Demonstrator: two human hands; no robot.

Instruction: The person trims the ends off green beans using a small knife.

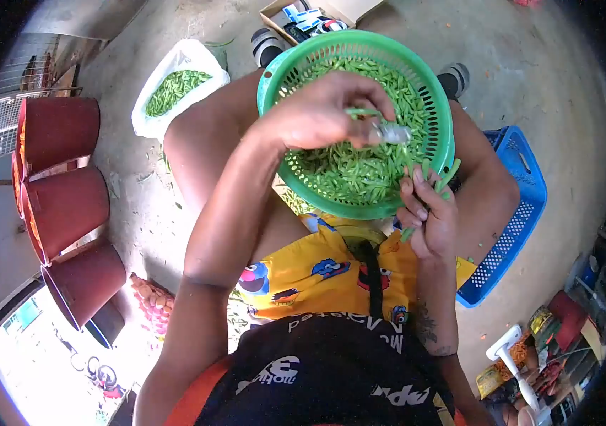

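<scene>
A green plastic basket point(446, 153) with slotted walls rests between the person's bent legs, holding many short cut green bean pieces point(360, 174). Over it, my left hand point(335, 110) has its fingers curled around a green bean piece point(362, 112). A whitish, blurred wrapping or cover point(394, 133) shows at the thumb side of that hand; I cannot make out which. At the basket's near right rim, my right hand point(431, 209) is closed on several long green beans point(447, 175), whose ends stick out above and below the fingers.
A white bag point(210, 85) of cut green pieces stands at upper left. Dark red buckets point(68, 206) line the left side. A blue crate point(512, 234) lies right of the legs. An open cardboard box point(274, 14) is beyond the basket. A white fan-like object point(512, 348) is at lower right.
</scene>
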